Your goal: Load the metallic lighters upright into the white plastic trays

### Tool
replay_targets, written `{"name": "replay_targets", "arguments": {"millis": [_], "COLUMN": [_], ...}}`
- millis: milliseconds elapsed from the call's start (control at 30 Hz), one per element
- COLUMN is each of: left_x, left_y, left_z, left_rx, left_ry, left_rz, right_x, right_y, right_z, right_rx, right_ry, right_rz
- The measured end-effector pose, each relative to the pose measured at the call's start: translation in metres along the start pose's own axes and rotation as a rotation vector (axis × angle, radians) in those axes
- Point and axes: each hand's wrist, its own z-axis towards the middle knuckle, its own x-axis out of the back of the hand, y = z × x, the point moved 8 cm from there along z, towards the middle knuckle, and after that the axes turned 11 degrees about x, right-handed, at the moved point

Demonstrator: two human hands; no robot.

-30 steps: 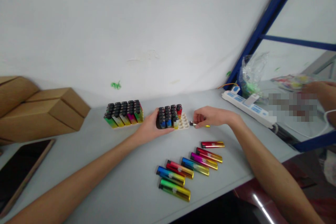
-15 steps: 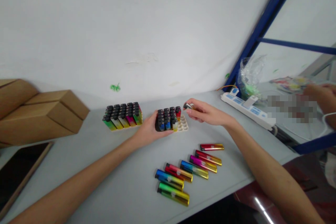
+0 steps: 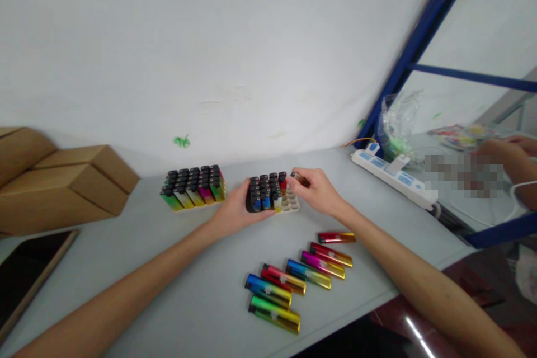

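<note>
My left hand (image 3: 235, 205) is wrapped round the left end of a pale tray (image 3: 290, 201) with round holes, its thumb along the near side. Upright lighters (image 3: 265, 199) with black tops fill most of that tray, while several holes show at its right end. My right hand (image 3: 318, 189) pinches a lighter (image 3: 298, 178) over the tray's far right corner; its lower part is hidden by the fingers. Nearer the table's front, several metallic lighters (image 3: 308, 274) in green, blue, red and purple fading to gold lie loose on their sides.
Left of my hand stands a second tray packed with upright lighters (image 3: 195, 187). Cardboard boxes (image 3: 71, 196) and a dark flat framed object (image 3: 33, 274) lie further left. At right are a white power strip (image 3: 394, 179), a blue metal frame (image 3: 403, 67) and another person's hand (image 3: 507, 159).
My right hand has moved down and slightly left with the lighter, which has come closer to the tray's right end. My left hand keeps its hold on the tray.
</note>
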Motion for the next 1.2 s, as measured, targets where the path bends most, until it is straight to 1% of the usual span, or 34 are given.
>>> {"name": "replay_targets", "arguments": {"millis": [167,333,433,567,700,800,867,1000,1200], "left_x": [0.0,0.001,0.0,-0.001,-0.001,-0.001,-0.001,0.0,-0.001], "left_y": [-0.003,-0.001,-0.001,-0.001,-0.001,-0.002,-0.002,-0.002,-0.002], "left_z": [0.001,0.0,0.0,0.0,0.0,0.0,0.001,0.001,0.0], "left_rx": [0.007,0.006,0.006,0.006,0.01,0.021,0.027,0.038,0.034], "left_ry": [0.001,0.005,0.001,-0.017,-0.022,-0.029,-0.033,-0.026,-0.041], "left_rz": [0.024,0.042,0.048,0.025,0.006,-0.009,-0.014,-0.009,-0.015], "right_x": [0.002,0.007,0.008,0.005,0.012,0.015,0.014,0.01,0.009], "right_y": [0.003,0.005,0.009,0.013,0.015,0.015,0.019,0.028,0.028], "right_z": [0.001,0.001,0.0,0.001,0.004,0.004,0.004,0.001,0.001], "right_rx": [-0.017,-0.026,-0.031,0.006,0.026,0.029,-0.004,-0.055,-0.019], "right_ry": [0.024,0.055,0.041,-0.052,-0.073,-0.117,-0.136,-0.126,-0.084], "right_rz": [-0.018,-0.006,0.123,0.323,0.437,0.42,0.418,0.365,0.248]}}
